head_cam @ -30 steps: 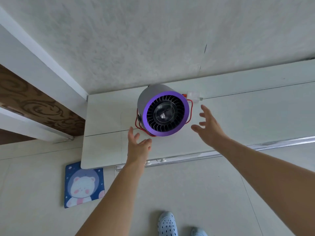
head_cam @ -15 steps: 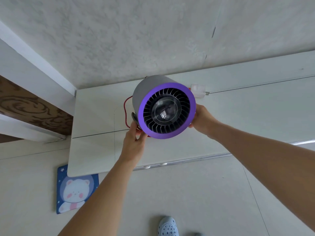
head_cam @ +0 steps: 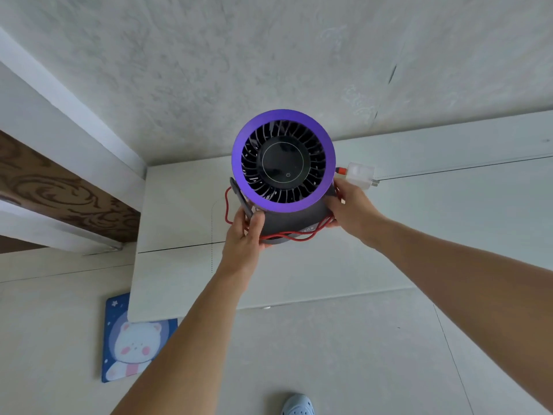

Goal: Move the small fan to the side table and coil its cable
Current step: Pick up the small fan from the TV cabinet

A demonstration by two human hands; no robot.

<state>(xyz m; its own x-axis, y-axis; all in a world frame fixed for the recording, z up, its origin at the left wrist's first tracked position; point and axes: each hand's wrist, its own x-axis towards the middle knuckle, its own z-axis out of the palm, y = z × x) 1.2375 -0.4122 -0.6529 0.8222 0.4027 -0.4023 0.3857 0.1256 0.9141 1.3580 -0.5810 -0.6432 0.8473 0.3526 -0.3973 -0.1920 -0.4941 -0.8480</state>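
So: early stage, fan is in hand, nothing placed yet.

Landmark = fan (head_cam: 283,163), purple ring facing the camera, held over the white table (head_cam: 179,265).

Left of the fan: left hand (head_cam: 244,236) closed on the lower left of the body, thumb on the dark housing, fingers behind a dark stand piece (head_cam: 239,197). A loop of the red cable (head_cam: 294,235) hangs out on that side.

Below the fan: cable runs loose across the base in a couple of untidy strands, not a neat coil.

Right of the fan: right hand (head_cam: 350,208) closed on the lower right of the body, cable passing under its fingers. White plug (head_cam: 360,173) just above that hand, prongs pointing away from the fan, not in any socket.

Can't tell if the base touches the table; looks lifted. Can't tell which surface is the side table.

Left to do, my read: carry, set down, coil the cable.
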